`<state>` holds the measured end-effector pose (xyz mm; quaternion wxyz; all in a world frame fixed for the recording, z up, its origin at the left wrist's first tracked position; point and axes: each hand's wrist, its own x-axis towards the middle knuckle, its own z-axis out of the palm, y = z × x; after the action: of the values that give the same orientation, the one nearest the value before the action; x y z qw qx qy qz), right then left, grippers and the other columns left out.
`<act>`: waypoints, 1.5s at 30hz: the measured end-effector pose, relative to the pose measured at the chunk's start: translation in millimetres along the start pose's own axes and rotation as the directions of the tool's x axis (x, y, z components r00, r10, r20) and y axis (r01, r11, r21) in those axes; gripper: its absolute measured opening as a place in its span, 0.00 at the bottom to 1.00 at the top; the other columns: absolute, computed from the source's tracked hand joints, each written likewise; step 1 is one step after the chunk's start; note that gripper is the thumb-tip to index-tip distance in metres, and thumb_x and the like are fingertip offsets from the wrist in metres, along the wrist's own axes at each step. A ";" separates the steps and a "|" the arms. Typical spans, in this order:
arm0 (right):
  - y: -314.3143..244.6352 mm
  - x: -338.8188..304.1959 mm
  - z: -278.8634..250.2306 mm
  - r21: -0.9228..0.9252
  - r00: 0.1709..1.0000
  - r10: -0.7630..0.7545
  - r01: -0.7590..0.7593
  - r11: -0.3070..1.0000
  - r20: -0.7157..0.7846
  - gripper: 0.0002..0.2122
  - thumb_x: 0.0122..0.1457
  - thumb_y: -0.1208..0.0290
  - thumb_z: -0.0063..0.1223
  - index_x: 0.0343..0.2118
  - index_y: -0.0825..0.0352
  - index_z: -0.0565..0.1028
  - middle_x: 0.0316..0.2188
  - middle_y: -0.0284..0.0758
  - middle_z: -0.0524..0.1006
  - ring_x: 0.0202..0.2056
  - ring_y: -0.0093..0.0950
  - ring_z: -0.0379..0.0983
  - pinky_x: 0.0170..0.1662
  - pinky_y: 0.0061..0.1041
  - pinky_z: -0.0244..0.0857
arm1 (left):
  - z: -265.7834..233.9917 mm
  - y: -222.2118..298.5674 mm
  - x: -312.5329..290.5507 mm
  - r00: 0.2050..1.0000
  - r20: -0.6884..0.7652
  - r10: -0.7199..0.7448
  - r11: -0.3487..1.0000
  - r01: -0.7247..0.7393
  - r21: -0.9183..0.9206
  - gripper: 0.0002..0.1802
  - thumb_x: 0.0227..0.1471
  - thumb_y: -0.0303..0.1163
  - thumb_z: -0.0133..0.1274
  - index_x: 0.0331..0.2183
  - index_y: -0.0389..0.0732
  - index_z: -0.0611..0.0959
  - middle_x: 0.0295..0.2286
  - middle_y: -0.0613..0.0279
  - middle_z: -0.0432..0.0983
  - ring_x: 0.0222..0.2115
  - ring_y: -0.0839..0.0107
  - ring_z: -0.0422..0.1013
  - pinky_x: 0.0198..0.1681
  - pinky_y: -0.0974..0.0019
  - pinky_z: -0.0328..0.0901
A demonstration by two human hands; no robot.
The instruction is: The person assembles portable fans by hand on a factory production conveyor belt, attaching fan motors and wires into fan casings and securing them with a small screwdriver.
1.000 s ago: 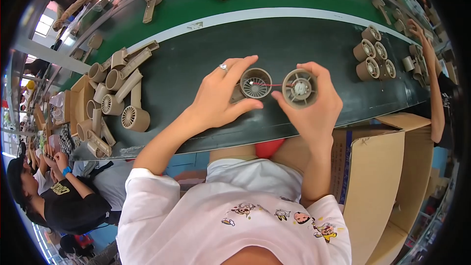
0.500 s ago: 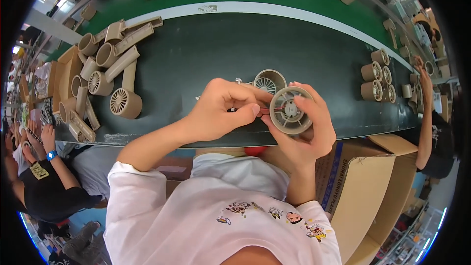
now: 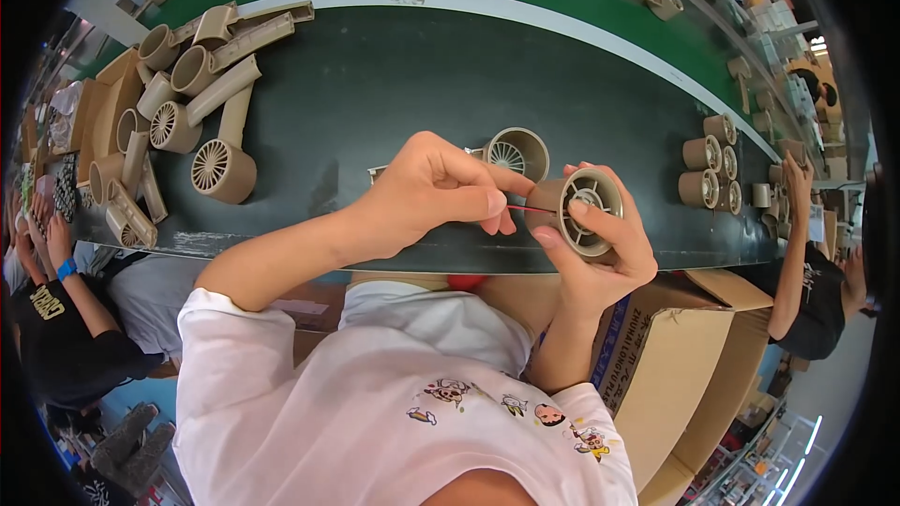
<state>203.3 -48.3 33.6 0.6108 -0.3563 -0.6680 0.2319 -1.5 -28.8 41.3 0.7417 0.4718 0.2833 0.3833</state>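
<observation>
The right hand (image 3: 614,248) has its grip closed around a beige fan cylinder (image 3: 551,197) over the near part of the tabletop (image 3: 403,66); the left hand (image 3: 436,197) narrowly pinches its red wire (image 3: 528,210). A round beige housing (image 3: 534,157) lies just behind.

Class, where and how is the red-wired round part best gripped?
Cup the round part around its outer wall, probably from the right, as the right hand does: its cylindrical shape suits cupping, and the red wire runs leftward to the left hand.
</observation>
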 end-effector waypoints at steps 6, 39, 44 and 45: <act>4.2 -7.1 -2.8 0.086 1.000 0.026 -0.024 0.996 -0.018 0.20 0.29 0.84 0.72 0.31 0.67 0.79 0.38 0.54 0.77 0.39 0.40 0.77 0.41 0.31 0.71 | 2.7 -5.1 -0.7 1.000 -0.013 -0.026 0.999 0.025 -0.028 0.12 0.49 0.28 0.52 0.19 0.31 0.82 0.42 0.38 0.76 0.30 0.68 0.76 0.38 0.65 0.71; 5.0 29.8 -3.9 -0.536 0.941 -0.286 0.339 0.773 0.182 0.14 0.32 0.78 0.72 0.25 0.66 0.79 0.33 0.45 0.78 0.26 0.31 0.78 0.26 0.22 0.71 | -8.5 -8.7 2.4 0.882 -0.006 0.471 0.116 -0.055 0.992 0.29 0.28 0.40 0.71 0.33 0.41 0.76 0.31 0.59 0.74 0.34 0.58 0.70 0.40 0.58 0.66; 7.3 30.1 2.1 -0.572 0.962 -0.205 0.271 0.774 0.178 0.13 0.33 0.78 0.72 0.24 0.66 0.78 0.33 0.43 0.78 0.24 0.30 0.77 0.25 0.21 0.70 | -11.0 -17.6 5.0 0.953 -0.026 0.301 0.052 0.010 0.999 0.26 0.31 0.35 0.69 0.34 0.41 0.74 0.26 0.58 0.75 0.31 0.58 0.71 0.37 0.58 0.65; 8.1 30.2 3.7 -0.571 0.962 -0.205 0.271 0.775 0.178 0.13 0.33 0.78 0.72 0.24 0.66 0.78 0.33 0.43 0.78 0.24 0.30 0.77 0.25 0.21 0.70 | -10.4 -18.6 5.7 0.965 -0.033 0.261 0.068 0.016 0.998 0.24 0.33 0.33 0.68 0.34 0.42 0.74 0.24 0.57 0.75 0.30 0.58 0.71 0.35 0.58 0.64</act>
<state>201.2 -19.8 46.8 0.4579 -0.4282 -0.7776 -0.0477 -0.9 -23.9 19.8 0.1556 0.8287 0.5006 0.1962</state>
